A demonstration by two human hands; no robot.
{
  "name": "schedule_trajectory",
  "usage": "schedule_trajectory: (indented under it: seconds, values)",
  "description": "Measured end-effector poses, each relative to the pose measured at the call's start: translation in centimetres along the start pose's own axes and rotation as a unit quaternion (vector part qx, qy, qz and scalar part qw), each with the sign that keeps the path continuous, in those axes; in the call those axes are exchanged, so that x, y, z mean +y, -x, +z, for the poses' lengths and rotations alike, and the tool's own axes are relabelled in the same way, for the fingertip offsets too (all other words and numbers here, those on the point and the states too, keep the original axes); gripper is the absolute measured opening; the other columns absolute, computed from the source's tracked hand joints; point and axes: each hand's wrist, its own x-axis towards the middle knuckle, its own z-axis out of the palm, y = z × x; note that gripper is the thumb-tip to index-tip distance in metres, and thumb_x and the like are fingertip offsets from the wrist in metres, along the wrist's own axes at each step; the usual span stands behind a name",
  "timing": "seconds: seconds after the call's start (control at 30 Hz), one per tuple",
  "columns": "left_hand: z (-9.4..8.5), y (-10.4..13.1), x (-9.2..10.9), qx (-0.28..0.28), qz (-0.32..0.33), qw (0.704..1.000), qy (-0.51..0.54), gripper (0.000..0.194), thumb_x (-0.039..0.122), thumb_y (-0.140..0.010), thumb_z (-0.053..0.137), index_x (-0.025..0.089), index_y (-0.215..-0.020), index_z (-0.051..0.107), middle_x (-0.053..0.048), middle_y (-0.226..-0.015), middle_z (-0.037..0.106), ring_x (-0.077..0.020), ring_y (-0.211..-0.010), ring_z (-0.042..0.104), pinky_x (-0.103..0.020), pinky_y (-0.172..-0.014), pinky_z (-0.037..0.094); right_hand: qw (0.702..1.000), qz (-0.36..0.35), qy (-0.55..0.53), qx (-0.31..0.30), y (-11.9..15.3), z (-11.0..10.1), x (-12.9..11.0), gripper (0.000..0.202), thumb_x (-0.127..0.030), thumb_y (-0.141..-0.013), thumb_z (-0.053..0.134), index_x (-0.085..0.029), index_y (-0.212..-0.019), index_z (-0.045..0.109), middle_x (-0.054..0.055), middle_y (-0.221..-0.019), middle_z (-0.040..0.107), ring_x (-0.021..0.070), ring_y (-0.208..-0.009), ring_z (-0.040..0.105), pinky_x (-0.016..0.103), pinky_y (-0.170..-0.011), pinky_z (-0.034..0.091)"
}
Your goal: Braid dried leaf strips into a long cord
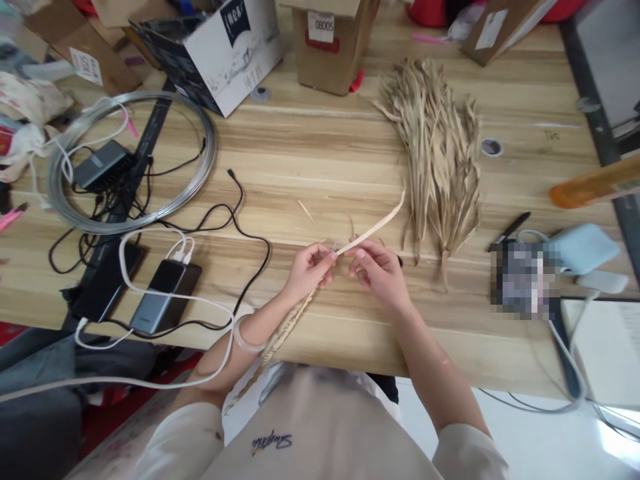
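A braided cord (291,325) of dried leaf runs from under my left hand (313,272) down over the table's front edge. My left thumb and fingers pinch the upper end of this cord, where a pale dried leaf strip (377,225) comes out. The strip slants up to the right, and its tip curls upward. My right hand (377,270) has its fingers bent round the lower part of the strip, with the thumb close to it. A bundle of dried leaves (435,147) lies beyond my right hand. Small leaf scraps (306,211) lie on the wooden table (300,153).
On the left lie a coil of metal wire (213,143), black cables and a power bank (163,293) with white cables. A white cable crosses my left forearm. Boxes (330,60) stand at the back. On the right are an orange cylinder (595,181) and a light blue pouch (583,247).
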Motion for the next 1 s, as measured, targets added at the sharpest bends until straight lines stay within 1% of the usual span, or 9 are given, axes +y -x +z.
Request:
schedule_trajectory:
  seconds: [0.17,0.33,0.43,0.5,0.57,0.67,0.73,0.9,1.0]
  values:
    - [0.2,0.3,0.0,-0.014,0.000,1.000,-0.009,0.040,0.048,-0.066,0.071,0.013,-0.076,0.055,0.004,-0.059,0.056,-0.0046,-0.038,0.050,-0.014,-0.029,0.035,0.998,-0.028,-0.025,0.058,0.2,0.2,-0.1,0.025,-0.042,-0.073,0.068,-0.018,-0.081,0.068,-0.003,-0.060,0.058,0.0041,-0.039,0.046,0.015,-0.028,0.024]
    - [0.3,0.4,0.1,-0.031,-0.016,0.999,0.018,0.039,0.046,-0.064,0.072,0.013,-0.076,0.057,0.002,-0.062,0.059,-0.0061,-0.038,0.052,-0.016,-0.028,0.037,0.990,-0.017,-0.088,0.105,0.4,0.1,-0.7,0.022,-0.039,-0.074,0.067,-0.019,-0.084,0.066,-0.006,-0.047,0.055,0.0037,-0.032,0.041,0.014,-0.027,0.022]
    - [0.4,0.4,0.0,-0.036,-0.019,0.999,0.025,0.037,0.044,-0.063,0.072,0.013,-0.076,0.057,0.002,-0.062,0.059,-0.0071,-0.039,0.053,-0.017,-0.028,0.038,0.982,-0.005,-0.167,0.090,0.5,-0.3,-1.1,0.019,-0.032,-0.073,0.068,-0.022,-0.088,0.065,-0.005,-0.062,0.066,0.0042,-0.042,0.053,0.013,-0.031,0.032]
    - [0.5,0.4,-0.2,-0.030,-0.012,0.999,0.016,0.036,0.043,-0.064,0.072,0.013,-0.077,0.057,0.002,-0.063,0.059,-0.0070,-0.039,0.053,-0.017,-0.028,0.037,0.975,0.011,-0.214,0.055,0.6,-0.6,-1.2,0.018,-0.035,-0.074,0.065,-0.023,-0.087,0.065,-0.002,-0.075,0.072,0.0071,-0.057,0.063,0.014,-0.041,0.044]
    - [0.5,0.4,-0.3,-0.013,-0.002,1.000,0.002,0.034,0.042,-0.065,0.070,0.013,-0.076,0.057,0.002,-0.063,0.058,-0.0062,-0.039,0.052,-0.016,-0.028,0.037,0.972,0.034,-0.231,0.018,0.8,-0.7,-1.2,0.021,-0.040,-0.074,0.064,-0.021,-0.082,0.067,0.000,-0.078,0.073,0.0102,-0.065,0.067,0.017,-0.049,0.051]
    - [0.4,0.2,-0.5,0.016,0.015,1.000,-0.011,0.032,0.041,-0.066,0.068,0.013,-0.074,0.055,0.004,-0.060,0.056,-0.0052,-0.038,0.050,-0.015,-0.028,0.034,0.979,0.031,-0.200,-0.003,1.1,-0.4,-0.8,0.020,-0.033,-0.065,0.075,-0.020,-0.078,0.066,0.000,-0.073,0.073,0.0096,-0.061,0.067,0.016,-0.051,0.051]
    - [0.2,0.1,-0.5,0.027,0.016,0.999,-0.013,0.031,0.040,-0.066,0.068,0.014,-0.073,0.055,0.004,-0.058,0.055,-0.0051,-0.037,0.049,-0.015,-0.027,0.033,0.984,0.014,-0.178,-0.007,1.4,0.1,-0.4,0.027,-0.025,-0.060,0.079,-0.023,-0.082,0.065,-0.002,-0.072,0.073,0.0087,-0.059,0.066,0.016,-0.052,0.051]
    - [0.1,0.1,-0.6,0.021,0.024,0.999,-0.021,0.032,0.042,-0.067,0.069,0.014,-0.071,0.054,0.004,-0.051,0.054,-0.0055,-0.036,0.048,-0.014,-0.028,0.034,0.992,0.029,-0.124,-0.001,1.5,0.8,0.8,0.026,-0.030,-0.058,0.081,-0.020,-0.073,0.062,0.000,-0.070,0.072,0.0115,-0.055,0.065,0.020,-0.050,0.050]
    - [0.2,0.3,-0.7,-0.003,0.031,0.999,-0.027,0.036,0.044,-0.066,0.070,0.013,-0.071,0.054,0.003,-0.050,0.056,-0.0063,-0.036,0.049,-0.014,-0.029,0.036,0.997,-0.005,-0.070,0.030,1.2,0.8,1.5,0.023,-0.031,-0.058,0.080,-0.018,-0.065,0.063,0.000,-0.061,0.068,0.0107,-0.051,0.061,0.021,-0.048,0.047]
